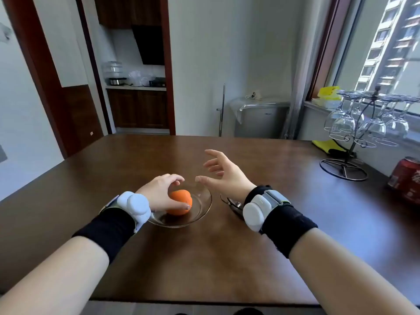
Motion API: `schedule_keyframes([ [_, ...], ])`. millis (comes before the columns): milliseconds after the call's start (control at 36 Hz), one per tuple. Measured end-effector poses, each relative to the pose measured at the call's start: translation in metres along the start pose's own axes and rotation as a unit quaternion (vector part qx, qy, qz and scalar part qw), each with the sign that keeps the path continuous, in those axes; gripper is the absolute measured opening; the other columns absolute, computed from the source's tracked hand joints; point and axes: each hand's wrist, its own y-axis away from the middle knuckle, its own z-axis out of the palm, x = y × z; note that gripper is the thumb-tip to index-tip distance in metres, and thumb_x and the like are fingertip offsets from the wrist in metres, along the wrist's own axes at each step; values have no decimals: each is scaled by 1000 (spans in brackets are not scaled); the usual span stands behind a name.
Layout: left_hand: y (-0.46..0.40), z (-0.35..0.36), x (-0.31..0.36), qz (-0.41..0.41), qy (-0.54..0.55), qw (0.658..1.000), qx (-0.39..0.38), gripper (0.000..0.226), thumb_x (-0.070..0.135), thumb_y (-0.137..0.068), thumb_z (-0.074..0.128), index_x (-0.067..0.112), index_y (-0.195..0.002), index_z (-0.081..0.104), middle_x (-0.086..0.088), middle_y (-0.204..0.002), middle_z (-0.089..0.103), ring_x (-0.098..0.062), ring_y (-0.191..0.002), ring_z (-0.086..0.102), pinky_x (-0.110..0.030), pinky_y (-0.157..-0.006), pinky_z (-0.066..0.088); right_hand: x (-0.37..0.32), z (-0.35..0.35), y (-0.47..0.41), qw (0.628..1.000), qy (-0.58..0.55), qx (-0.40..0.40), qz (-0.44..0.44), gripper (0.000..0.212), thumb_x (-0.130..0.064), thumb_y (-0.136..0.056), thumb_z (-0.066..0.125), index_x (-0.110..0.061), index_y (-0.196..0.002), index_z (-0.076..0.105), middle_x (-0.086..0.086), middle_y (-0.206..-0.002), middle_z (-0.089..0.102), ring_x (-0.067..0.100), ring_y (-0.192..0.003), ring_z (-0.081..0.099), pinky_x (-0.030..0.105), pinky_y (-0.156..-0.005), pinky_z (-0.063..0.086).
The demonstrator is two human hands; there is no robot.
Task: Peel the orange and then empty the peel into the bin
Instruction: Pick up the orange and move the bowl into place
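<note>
An unpeeled orange (180,200) lies in a shallow clear glass dish (200,212) on the dark wooden table (204,258). My left hand (162,192) curls over the orange, thumb pressed on its near side and fingers arched over its top. To the right, my right hand (223,173) hovers just above the table with its fingers spread and nothing in it. A second small glass dish (229,202) sits mostly hidden under my right wrist. No bin is identifiable in view.
A wire rack of hanging wine glasses (361,126) stands at the table's far right, with a red drink can (406,178) nearer along the right edge. A yellow cloth (325,145) lies by the window. A grey appliance (261,117) stands behind the table.
</note>
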Motion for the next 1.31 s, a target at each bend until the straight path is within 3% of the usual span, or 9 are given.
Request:
schedule_keyframes([
  [194,-10,11,-4,-38,-51,997,-46,80,69,-43,74,43,-115,52,16,-115,56,-12,-113,50,-34,-96,45,5,11,-9,1000,-7,1,9,68,-38,-72,78,-33,-131,43,-7,-109,62,9,-101,59,25,-91,48],
  [306,-9,13,-2,-45,-65,995,-65,67,55,-56,82,40,-115,53,14,-110,59,-14,-112,44,-28,-93,36,9,15,-13,1000,-17,-2,12,59,-37,-74,78,-33,-125,49,-6,-105,63,10,-98,60,25,-89,50],
  [583,-10,9,-7,-28,-40,998,-47,63,56,-47,82,41,-102,57,21,-102,62,-11,-104,53,-35,-89,48,11,24,-19,999,-24,-23,22,36,-28,-77,76,-23,-110,62,-1,-95,68,16,-91,63,31,-87,52],
  [722,-8,-1,4,-10,0,1000,-8,64,48,-49,88,40,-104,57,19,-100,64,-8,-95,60,-32,-83,52,8,26,-21,1000,-9,-11,24,25,-25,-81,71,-19,-105,66,-4,-92,67,10,-86,62,26,-86,52],
  [861,-11,-14,27,54,51,996,46,77,40,-54,91,38,-118,48,13,-112,58,-12,-100,58,-32,-85,52,8,21,-24,998,-25,11,55,18,-33,-87,63,-22,-102,66,-1,-98,69,13,-92,64,32,-90,52],
  [917,-13,-17,36,75,66,992,79,79,40,-51,91,37,-117,48,11,-112,57,-14,-102,58,-35,-87,52,7,18,-26,995,-62,21,82,21,-43,-87,60,-26,-97,66,2,-96,69,18,-92,66,40,-89,54],
  [1000,-16,-18,48,100,73,983,137,82,41,-49,92,34,-118,48,7,-113,57,-15,-103,57,-36,-88,52,-1,10,-25,984,-132,3,117,44,-54,-85,57,-17,-108,64,6,-93,67,25,-84,69,47,-79,58],
  [1083,-18,-16,63,120,79,975,170,88,37,-48,93,29,-122,46,6,-112,55,-16,-104,55,-34,-89,50,-9,-2,-19,975,-179,-41,123,50,-48,-87,58,-10,-120,56,6,-96,64,21,-72,69,41,-69,61],
  [1306,-24,-9,84,131,98,975,153,97,30,-48,94,28,-129,41,6,-113,53,-17,-107,53,-31,-90,47,-7,-16,-13,959,-236,-32,153,49,-35,-83,69,-3,-117,53,14,-107,60,27,-93,67,50,-76,58],
])
